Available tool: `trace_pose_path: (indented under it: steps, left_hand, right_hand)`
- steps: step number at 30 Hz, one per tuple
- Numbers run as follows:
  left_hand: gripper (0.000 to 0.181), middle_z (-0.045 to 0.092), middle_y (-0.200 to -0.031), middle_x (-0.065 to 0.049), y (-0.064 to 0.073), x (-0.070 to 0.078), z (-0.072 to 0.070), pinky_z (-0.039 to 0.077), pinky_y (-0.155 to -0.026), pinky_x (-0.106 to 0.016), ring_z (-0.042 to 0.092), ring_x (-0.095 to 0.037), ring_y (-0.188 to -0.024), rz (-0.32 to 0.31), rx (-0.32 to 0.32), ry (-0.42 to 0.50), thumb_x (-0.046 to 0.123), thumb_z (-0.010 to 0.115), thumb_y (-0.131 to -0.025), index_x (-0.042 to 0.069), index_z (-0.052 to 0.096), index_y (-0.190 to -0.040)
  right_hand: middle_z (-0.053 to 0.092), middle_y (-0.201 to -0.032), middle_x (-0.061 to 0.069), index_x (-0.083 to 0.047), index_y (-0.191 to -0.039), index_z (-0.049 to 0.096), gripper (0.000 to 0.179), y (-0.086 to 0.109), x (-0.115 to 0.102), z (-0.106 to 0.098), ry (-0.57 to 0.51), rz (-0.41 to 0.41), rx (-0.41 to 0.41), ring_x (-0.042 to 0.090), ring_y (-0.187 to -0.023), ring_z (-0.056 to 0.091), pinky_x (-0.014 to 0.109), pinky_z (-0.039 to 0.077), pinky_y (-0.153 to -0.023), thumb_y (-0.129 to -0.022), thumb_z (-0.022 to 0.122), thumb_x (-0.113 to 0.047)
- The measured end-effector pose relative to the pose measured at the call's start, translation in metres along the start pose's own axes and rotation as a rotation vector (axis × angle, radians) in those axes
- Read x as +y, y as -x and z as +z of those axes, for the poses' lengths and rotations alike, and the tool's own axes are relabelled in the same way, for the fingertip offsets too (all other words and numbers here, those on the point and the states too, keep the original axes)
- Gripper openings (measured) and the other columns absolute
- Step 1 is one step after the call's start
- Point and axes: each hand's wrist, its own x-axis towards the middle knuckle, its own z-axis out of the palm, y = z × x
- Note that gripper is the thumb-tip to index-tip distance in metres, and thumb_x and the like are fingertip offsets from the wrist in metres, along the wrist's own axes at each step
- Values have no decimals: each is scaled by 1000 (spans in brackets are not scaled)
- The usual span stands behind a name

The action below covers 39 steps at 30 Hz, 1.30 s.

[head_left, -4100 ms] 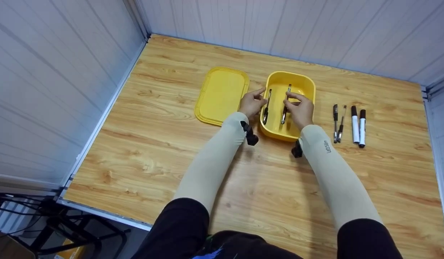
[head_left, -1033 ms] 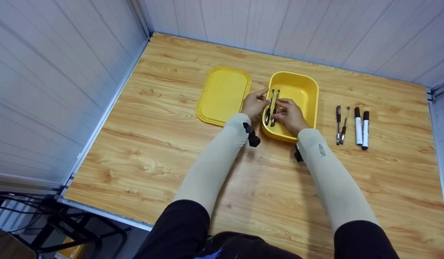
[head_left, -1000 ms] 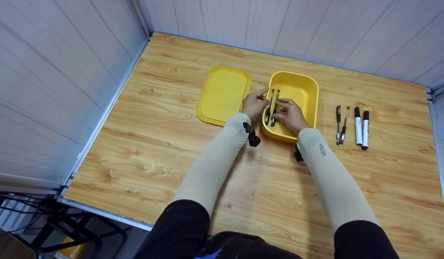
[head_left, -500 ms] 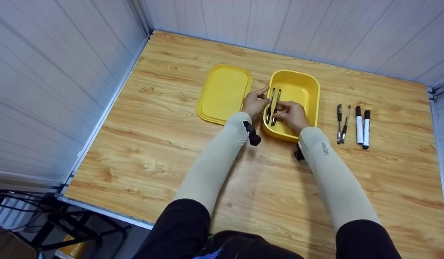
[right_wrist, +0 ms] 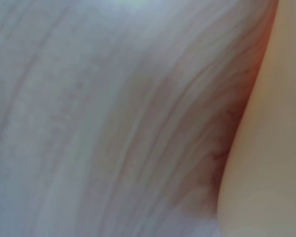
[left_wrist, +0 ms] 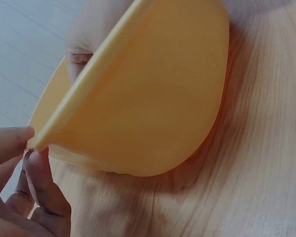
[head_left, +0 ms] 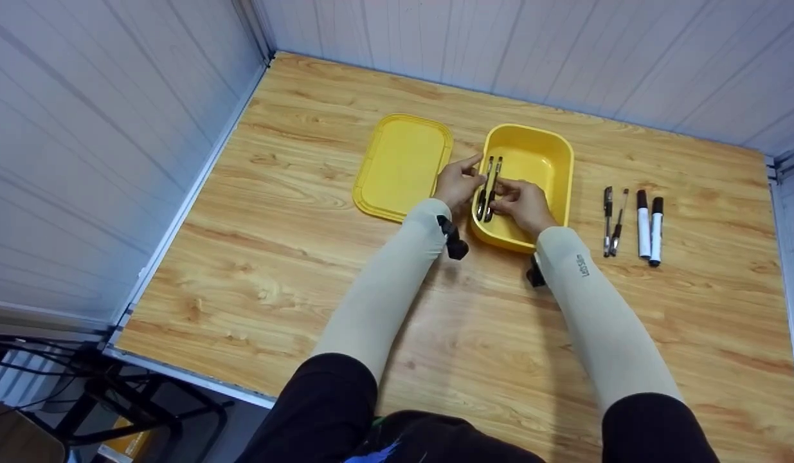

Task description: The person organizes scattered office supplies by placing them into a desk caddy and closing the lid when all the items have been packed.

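Observation:
My left hand (head_left: 458, 185) pinches the left rim of a yellow plastic box (head_left: 567, 183). In the left wrist view, the thumb and a finger of that left hand (left_wrist: 27, 192) meet on either side of the rim of the box (left_wrist: 153, 98). Inside the box, my right hand (head_left: 524, 204) has thumb and fingertips on a black-and-clear gel pen (head_left: 496, 172). A second gel pen (head_left: 482, 200) lies parallel, close beside it along the left wall. Only the box's outer wall (right_wrist: 266, 163) and tabletop show in the right wrist view; the right hand is out of that frame.
A flat yellow lid (head_left: 403, 164) lies left of the box. Right of it, on the wooden table (head_left: 274, 270), are two more gel pens (head_left: 607, 212) (head_left: 618, 228) and two white markers with dark caps (head_left: 643, 225) (head_left: 656, 233). Panel walls border the back and sides.
The right hand has brought its pen from the box's middle leftward to the first pen, and the gap between the two has narrowed further. The left hand stays on the rim.

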Motion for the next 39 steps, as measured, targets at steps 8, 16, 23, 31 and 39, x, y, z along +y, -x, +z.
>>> trace_pose_path:
  steps: [8, 16, 23, 31, 39]
  left_hand:
    - [48, 57, -84, -1, 0, 1, 0, 40, -46, -19, 46, -8, -54, 12, -1, -16, 8, 62, -84, 16, 51, -129]
    - [48, 57, -85, -1, -1, -2, 2, 41, -47, -19, 49, -8, -60, 5, -10, -9, 8, 62, -84, 16, 51, -129]
    - [49, 57, -83, -2, -2, 0, 2, 42, -45, -21, 49, -8, -58, -9, -3, 19, 7, 64, -83, 17, 51, -129]
    - [48, 56, -82, 0, -2, 4, 1, 41, -43, -25, 43, -8, -47, -30, -12, 42, 8, 64, -83, 21, 52, -128]
    - [48, 56, -83, -1, 0, 2, 0, 36, -41, -18, 40, -6, -48, -33, 12, 26, 7, 64, -82, 19, 53, -127]
  right_hand:
    - [58, -105, 18, -3, -127, 51, 55, 0, 0, 0, -3, 7, -23, 15, -76, 60, 26, 52, -67, -75, 69, 2]
    - [53, -106, 20, -2, -126, 51, 55, 1, 2, 1, -20, 8, -13, 16, -75, 59, 27, 52, -67, -74, 68, 5]
    - [54, -95, 11, -5, -120, 58, 41, -3, -3, -4, 124, -103, 146, 15, -74, 55, 24, 50, -61, -81, 66, -9]
    - [58, -88, 5, -7, -107, 66, 25, -3, -13, -19, 266, -275, 379, 14, -78, 55, 22, 46, -69, -83, 65, -15]
    - [57, -92, 2, -12, -111, 65, 31, 1, -20, -46, 231, -223, 427, 11, -83, 52, 22, 44, -71, -85, 59, -29]
